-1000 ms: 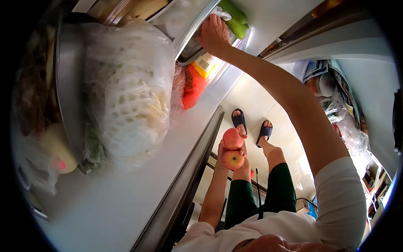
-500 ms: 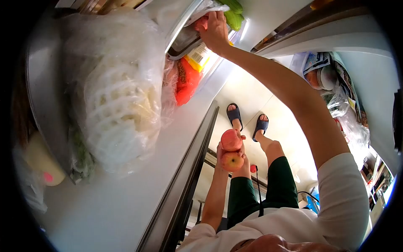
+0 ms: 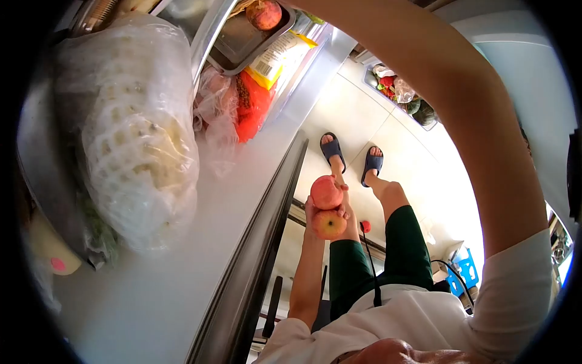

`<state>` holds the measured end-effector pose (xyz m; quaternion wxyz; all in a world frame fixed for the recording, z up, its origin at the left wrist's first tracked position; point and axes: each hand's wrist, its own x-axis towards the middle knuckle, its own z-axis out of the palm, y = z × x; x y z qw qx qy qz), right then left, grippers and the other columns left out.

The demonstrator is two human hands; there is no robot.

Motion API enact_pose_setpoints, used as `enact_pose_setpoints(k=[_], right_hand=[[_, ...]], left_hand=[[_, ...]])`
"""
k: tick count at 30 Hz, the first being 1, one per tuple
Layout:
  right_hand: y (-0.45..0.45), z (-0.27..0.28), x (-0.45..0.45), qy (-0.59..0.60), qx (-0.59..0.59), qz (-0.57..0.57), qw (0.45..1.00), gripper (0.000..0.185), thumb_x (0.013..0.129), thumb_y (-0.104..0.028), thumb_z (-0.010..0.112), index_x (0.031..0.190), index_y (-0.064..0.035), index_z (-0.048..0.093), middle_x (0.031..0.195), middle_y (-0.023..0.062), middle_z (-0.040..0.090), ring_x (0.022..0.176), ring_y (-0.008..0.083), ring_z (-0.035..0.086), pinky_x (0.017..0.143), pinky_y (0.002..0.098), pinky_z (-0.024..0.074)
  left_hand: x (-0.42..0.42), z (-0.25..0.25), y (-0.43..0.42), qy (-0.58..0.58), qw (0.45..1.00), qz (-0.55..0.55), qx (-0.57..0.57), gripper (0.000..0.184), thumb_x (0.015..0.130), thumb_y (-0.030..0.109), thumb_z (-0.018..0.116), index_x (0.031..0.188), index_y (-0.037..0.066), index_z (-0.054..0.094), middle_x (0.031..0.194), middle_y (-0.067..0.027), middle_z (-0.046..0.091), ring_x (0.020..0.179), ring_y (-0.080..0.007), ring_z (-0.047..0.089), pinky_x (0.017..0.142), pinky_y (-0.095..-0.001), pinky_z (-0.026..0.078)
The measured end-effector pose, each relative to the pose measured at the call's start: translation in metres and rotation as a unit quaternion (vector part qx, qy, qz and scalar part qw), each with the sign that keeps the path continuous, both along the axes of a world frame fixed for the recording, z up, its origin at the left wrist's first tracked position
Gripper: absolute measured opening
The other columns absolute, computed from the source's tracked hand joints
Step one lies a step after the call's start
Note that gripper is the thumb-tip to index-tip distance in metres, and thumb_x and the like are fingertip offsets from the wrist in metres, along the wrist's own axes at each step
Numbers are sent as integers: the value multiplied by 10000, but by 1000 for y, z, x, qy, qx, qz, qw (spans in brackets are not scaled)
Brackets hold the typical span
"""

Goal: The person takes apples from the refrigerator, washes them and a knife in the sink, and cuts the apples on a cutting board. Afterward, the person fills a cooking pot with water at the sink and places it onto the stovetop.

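Note:
Two red-yellow apples, an upper one [image 3: 327,192] and a lower one [image 3: 330,225], rest together in my left hand [image 3: 311,211], whose fingers curl round them from behind. My right arm reaches across the top of the view, and its hand lies beyond the top edge, out of sight. Near that edge a reddish round fruit [image 3: 264,14] sits in a metal tray [image 3: 232,50]. Beside the tray are a yellow-and-white packet [image 3: 277,59] and a red bag [image 3: 253,108].
Wrapped white produce in netting [image 3: 136,145] fills much of the shelf [image 3: 151,297] at left. Below are the shelf's dark metal edge, the tiled floor, my slippered feet, a bin of vegetables [image 3: 403,96] and a blue item [image 3: 463,273].
My right hand has left the tray and passed out of view at the top, uncovering the fruit there. The view has shifted; my left hand still holds both apples.

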<state>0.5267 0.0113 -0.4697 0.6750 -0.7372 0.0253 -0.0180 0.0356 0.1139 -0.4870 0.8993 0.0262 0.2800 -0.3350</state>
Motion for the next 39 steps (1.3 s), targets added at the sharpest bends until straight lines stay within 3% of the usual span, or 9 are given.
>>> enact_pose_setpoints(k=[5, 7, 9, 12, 14, 19, 24, 25, 39], right_hand=[[-14, -9, -11, -32, 110, 151, 982, 537, 736, -269, 717, 1192, -69, 517, 1232, 182, 530, 1135, 295, 496, 932, 412, 428], [-12, -12, -34, -56, -12, 263, 963, 482, 707, -321, 766, 1117, -111, 620, 1238, 129, 541, 1146, 263, 480, 932, 400, 436], [-13, 27, -100, 56, -26, 205, 977, 499, 774, -391, 730, 1132, -61, 617, 1125, 85, 604, 996, 210, 595, 909, 342, 476], [-10, 12, -148, 143, 315, -112, 932, 362, 836, -198, 670, 1075, 35, 530, 1037, 101, 569, 863, 190, 616, 741, 299, 554], [-18, -9, -141, 188, 146, -234, 943, 435, 808, -206, 680, 1104, 52, 493, 1041, 128, 578, 818, 204, 626, 664, 356, 563], [-23, -32, -98, 347, 301, -118, 880, 266, 710, -182, 746, 865, -9, 616, 843, 113, 654, 724, 194, 645, 554, 293, 524], [-14, -28, -85, 407, 141, -160, 888, 231, 754, -156, 709, 922, -22, 627, 795, 72, 642, 666, 168, 617, 532, 281, 520], [-14, -23, -87, 412, 80, -161, 893, 230, 749, -146, 712, 924, -24, 628, 800, 71, 644, 664, 167, 618, 520, 273, 518], [-36, -13, -109, 331, 311, -89, 887, 142, 765, -7, 593, 881, 71, 616, 855, 176, 621, 654, 251, 646, 498, 302, 579]], left_hand=[[-4, -5, -2, 14, 1000, 1, -8, 821, 806, 592, 573, 1410, 164, 219, 1294, -146, 410, 686, -228, 597, 696, -416, 454], [-3, -3, -7, 8, 1000, -1, -7, 816, 811, 596, 561, 1412, 167, 212, 1294, -142, 416, 691, -227, 597, 697, -416, 453], [-3, -1, -11, 7, 1000, 0, -8, 814, 814, 599, 551, 1412, 168, 207, 1293, -139, 422, 692, -225, 595, 695, -415, 451], [-4, -1, -17, 3, 1000, -2, -12, 813, 816, 604, 544, 1411, 167, 204, 1290, -138, 427, 687, -219, 592, 688, -409, 446], [-6, 0, -18, -5, 1000, -7, -9, 813, 815, 606, 542, 1410, 166, 205, 1291, -138, 427, 684, -215, 589, 682, -406, 442], [-9, 1, -14, 7, 1000, -3, -8, 814, 808, 604, 555, 1410, 179, 211, 1257, -124, 428, 683, -211, 582, 675, -404, 440], [-15, -2, -7, 34, 999, 20, -18, 803, 800, 590, 578, 1408, 195, 233, 1263, -115, 409, 674, -221, 574, 672, -405, 443], [-14, -2, -6, 38, 999, 18, -19, 803, 799, 585, 584, 1408, 194, 236, 1264, -112, 405, 674, -222, 573, 674, -405, 444], [-7, 8, -8, 29, 999, 16, -32, 819, 779, 586, 611, 1406, 218, 233, 1277, -97, 392, 670, -215, 567, 687, -394, 451]])
